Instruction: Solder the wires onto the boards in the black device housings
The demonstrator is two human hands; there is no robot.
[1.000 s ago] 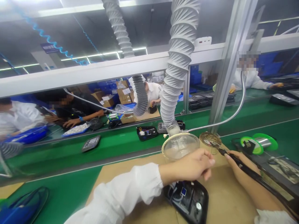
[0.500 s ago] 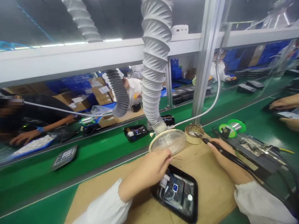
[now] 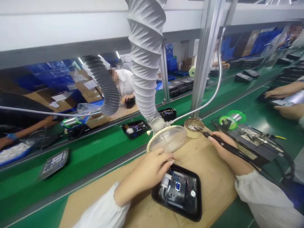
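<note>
left grip [image 3: 146,174] is closed in a pinch on thin red wires [image 3: 177,160], their ends showing just past the fingertips. those wires hang over the top edge of an open black device housing [image 3: 178,212], which lies near the front of the worktop [image 3: 213,183], a brown mat with the left grip just above it. blue wires and a small blue label [image 3: 177,186] show inside the housing.

right grip [image 3: 223,147] is closed around the black handle of a soldering iron [image 3: 213,136]. its thin tip points toward the far edge of the worktop and ends just beside a round tip cleaner [image 3: 194,127]; i cannot tell whether they touch. the iron's black cord [image 3: 247,158] runs back along the right forearm.

a clear round fume hood [image 3: 167,138] tilts over the far edge of the worktop, between the left grip and the tip cleaner, on the end of a white ribbed duct [image 3: 144,63]. to the right, a green-flanged solder spool [image 3: 231,119] sits near a black soldering station [image 3: 255,141]. a co-worker's hands [image 3: 282,93] work at the right edge of the view, and a green conveyor belt [image 3: 95,152] carrying black devices runs along the far side.
</note>
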